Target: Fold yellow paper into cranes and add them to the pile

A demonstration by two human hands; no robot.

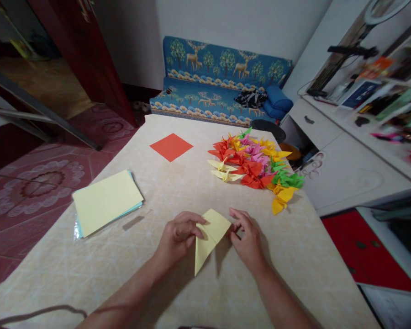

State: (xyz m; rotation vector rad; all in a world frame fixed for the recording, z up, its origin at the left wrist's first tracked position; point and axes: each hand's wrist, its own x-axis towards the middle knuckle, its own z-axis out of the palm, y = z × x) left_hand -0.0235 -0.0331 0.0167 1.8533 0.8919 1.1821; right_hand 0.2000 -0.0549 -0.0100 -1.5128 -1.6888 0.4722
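A pale yellow sheet of origami paper (pixel 213 230), folded with creases showing, is held up a little above the table. My left hand (pixel 180 235) grips its left side between the thumb and fingers. At the paper's right corner, my right hand (pixel 247 241) has its thumb and curled fingers closed on the edge, with the index finger raised. Beyond the right hand lies a group of folded paper cranes (pixel 251 160) in red, orange, pink, green and pale yellow.
A red paper square (pixel 171 147) lies flat near the table's far edge. On the left sits a stack of paper (pixel 108 201), yellow on top, with a clear wrapper beneath. A cable (pixel 51 309) crosses the near left corner of the table (pixel 178 187). A blue patterned sofa (pixel 205 87) stands behind.
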